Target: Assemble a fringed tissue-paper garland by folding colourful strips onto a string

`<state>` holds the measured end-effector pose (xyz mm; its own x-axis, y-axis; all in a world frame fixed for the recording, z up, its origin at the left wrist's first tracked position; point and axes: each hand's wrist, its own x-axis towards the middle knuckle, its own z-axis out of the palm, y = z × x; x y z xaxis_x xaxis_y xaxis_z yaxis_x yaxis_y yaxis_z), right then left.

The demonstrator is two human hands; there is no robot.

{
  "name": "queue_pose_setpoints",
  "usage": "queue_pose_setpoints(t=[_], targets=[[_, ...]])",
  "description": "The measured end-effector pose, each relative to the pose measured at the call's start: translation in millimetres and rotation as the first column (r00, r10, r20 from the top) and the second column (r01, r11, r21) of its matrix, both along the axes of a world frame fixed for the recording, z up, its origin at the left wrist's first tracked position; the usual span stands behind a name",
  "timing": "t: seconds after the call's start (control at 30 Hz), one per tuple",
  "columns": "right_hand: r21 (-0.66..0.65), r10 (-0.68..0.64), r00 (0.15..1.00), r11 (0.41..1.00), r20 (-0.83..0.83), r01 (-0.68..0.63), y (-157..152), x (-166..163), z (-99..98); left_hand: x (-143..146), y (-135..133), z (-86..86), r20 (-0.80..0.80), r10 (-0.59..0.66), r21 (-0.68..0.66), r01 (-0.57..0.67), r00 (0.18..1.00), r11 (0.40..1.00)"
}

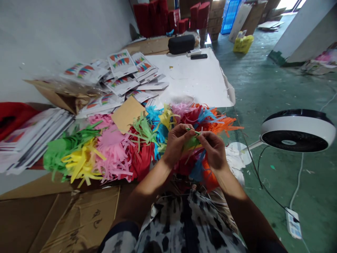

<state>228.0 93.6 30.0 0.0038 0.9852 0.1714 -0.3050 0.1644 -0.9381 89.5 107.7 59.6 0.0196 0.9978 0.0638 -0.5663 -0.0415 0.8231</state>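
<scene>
Close together over a heap of coloured paper tassels, my left hand (pixel 176 143) and my right hand (pixel 214 149) pinch a narrow green paper tassel (pixel 193 131) between their fingertips. Its loose green part hangs below, partly hidden by my fingers. Around my hands lie fringed tassels: blue ones (pixel 161 135), a light green one (pixel 144 127), red ones (pixel 142 154) and orange ones (pixel 223 121). Further left are pink (pixel 112 147), yellow (pixel 83 160) and green tassels (pixel 59 154). A tan card (pixel 129 114) rests on the pile.
Printed packets (pixel 122 64) are heaped at the back left, with a stack of them (pixel 39 137) nearer. A black case (pixel 181 44) and a dark phone-like object (pixel 199 56) lie on the white sheet (pixel 184 77). A fan (pixel 297 130) stands on the right. Cardboard (pixel 86 218) is at lower left.
</scene>
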Motion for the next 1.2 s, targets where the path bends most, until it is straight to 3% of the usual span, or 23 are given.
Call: queue_pose_setpoints(t=[0.13,0.4,0.57,0.83,1.0,1.2], targets=[[-0.015,0.035,0.999,0.999,0.011,-0.035,-0.4,0.1,-0.7,-3.2,-0.6,-1.3,-0.047,0.006,0.023,-0.005,0.999,1.0],[-0.08,0.001,1.0,0.997,0.001,-0.001,4.0,0.6,-0.7,-2.4,-0.4,-1.2,-0.2,-0.115,-0.026,0.112,0.973,0.993],[-0.077,0.025,1.0,0.997,-0.012,-0.026,6.2,-3.3,-6.0,1.2,4.1,-1.6,-0.198,-0.149,0.01,0.154,0.969,0.988],[0.093,-0.124,0.963,0.99,0.239,0.104,3.7,8.4,2.6,-18.9,19.4,7.3,-0.332,-0.087,0.07,0.117,0.939,0.991],[0.186,-0.14,0.92,0.98,0.367,0.075,-1.3,11.6,19.9,-25.3,21.6,6.1,-0.409,-0.118,0.034,0.145,0.905,0.989],[0.219,-0.126,0.882,0.975,0.454,0.026,1.3,13.3,21.8,-27.1,19.0,6.8,-0.433,-0.127,0.001,0.141,0.892,0.99]])
